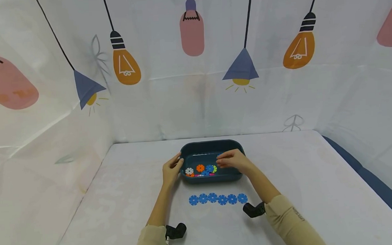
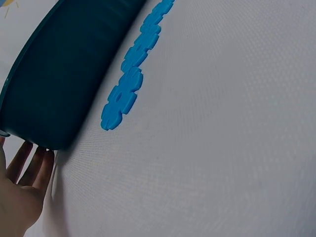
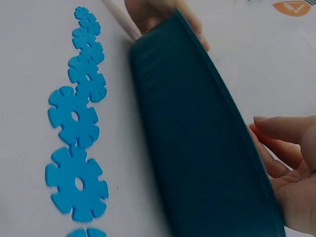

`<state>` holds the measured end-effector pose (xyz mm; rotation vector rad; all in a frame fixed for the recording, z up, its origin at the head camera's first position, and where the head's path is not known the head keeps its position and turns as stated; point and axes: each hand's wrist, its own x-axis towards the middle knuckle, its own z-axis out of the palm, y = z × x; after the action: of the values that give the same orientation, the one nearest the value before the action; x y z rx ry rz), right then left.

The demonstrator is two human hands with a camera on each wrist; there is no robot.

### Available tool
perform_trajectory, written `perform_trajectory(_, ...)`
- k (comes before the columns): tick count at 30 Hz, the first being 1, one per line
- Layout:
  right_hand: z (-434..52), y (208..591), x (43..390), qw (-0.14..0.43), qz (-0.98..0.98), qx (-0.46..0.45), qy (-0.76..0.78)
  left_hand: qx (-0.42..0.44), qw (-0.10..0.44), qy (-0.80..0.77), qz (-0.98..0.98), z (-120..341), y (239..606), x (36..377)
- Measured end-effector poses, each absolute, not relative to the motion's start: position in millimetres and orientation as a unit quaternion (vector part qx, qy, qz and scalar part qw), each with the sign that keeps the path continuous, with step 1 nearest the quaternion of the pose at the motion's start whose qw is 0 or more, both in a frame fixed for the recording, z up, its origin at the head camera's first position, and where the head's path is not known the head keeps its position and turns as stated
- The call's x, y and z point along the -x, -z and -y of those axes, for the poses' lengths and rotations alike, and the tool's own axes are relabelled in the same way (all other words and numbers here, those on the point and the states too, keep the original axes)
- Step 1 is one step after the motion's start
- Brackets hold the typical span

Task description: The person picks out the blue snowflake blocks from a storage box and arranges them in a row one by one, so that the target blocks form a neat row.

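Left hand [image 1: 172,169] rests with straight fingers against the left wall of the dark tray [image 1: 212,146]. Right hand [image 1: 232,160] reaches into the tray with fingers relaxed, above the coloured discs [image 1: 201,169]; whether it pinches one cannot be told. Six blue discs [image 1: 217,199] lie in a row just near of the tray.

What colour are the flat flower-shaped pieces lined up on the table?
Blue pieces, clearest in the right wrist view.
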<state>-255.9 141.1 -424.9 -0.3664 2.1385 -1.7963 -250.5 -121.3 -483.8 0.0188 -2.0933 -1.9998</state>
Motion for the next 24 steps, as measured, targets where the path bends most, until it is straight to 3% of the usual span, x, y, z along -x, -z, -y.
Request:
perform_trajectory(6,-129.7,427.2,261.3,0.189,-0.737,0.096,0.642,-0.004,0.124,0.686,0.717,120.7,484.5,252.1)
perform_trajectory(11,-126.1,420.5,266.5,0.171,-0.750,0.048,0.637,-0.008,0.127,0.685,0.717,120.6,483.9,252.0)
perform_trajectory(16,-134.8,446.5,294.6,0.108,-0.731,-0.014,0.674,-0.005,0.128,0.685,0.717,121.6,485.0,251.7)
perform_trajectory(20,-155.3,505.3,340.7,0.079,-0.711,0.005,0.698,-0.005,0.124,0.686,0.717,122.2,486.2,251.5)
perform_trajectory(23,-153.9,510.6,349.4,0.072,-0.755,-0.033,0.651,-0.006,0.123,0.685,0.718,122.0,486.2,251.4)
perform_trajectory(24,-148.5,495.8,339.3,0.076,-0.771,-0.057,0.630,-0.005,0.123,0.685,0.718,122.0,486.3,251.6)
